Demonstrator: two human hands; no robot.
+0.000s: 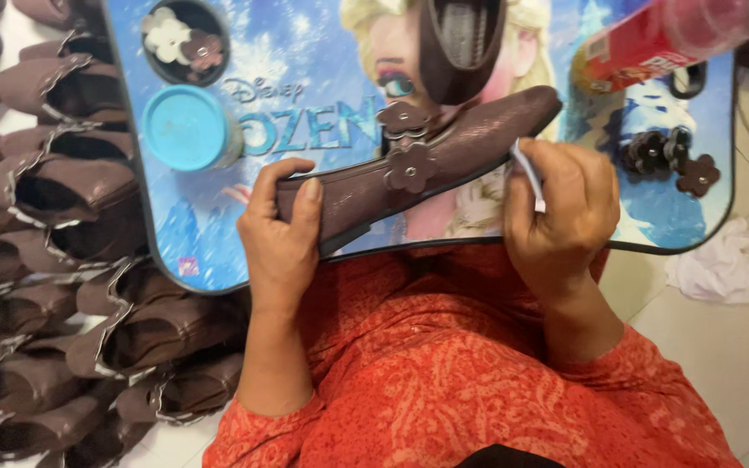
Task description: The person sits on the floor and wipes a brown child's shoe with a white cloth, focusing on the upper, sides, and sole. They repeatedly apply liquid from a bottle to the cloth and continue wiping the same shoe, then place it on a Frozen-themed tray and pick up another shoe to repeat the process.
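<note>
Blue cartoon-printed tabletop (pixel 218 217) over lap. Left hand (pixel 281 234) grasps heel end of brown flat shoe (pixel 444 152) at tabletop's near edge; right hand (pixel 565 212) clenched on thin white tool (pixel 528 173) touching shoe's side. Round blue lid (pixel 185 127) near left edge.

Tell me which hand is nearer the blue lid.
Left. The left hand grips the shoe's heel end, just below-right of the blue lid; the right hand is far across, by the toe.

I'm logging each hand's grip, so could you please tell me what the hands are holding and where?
The left hand grips the brown shoe at its heel end. The right hand holds a thin white tool against the shoe's side.
</note>
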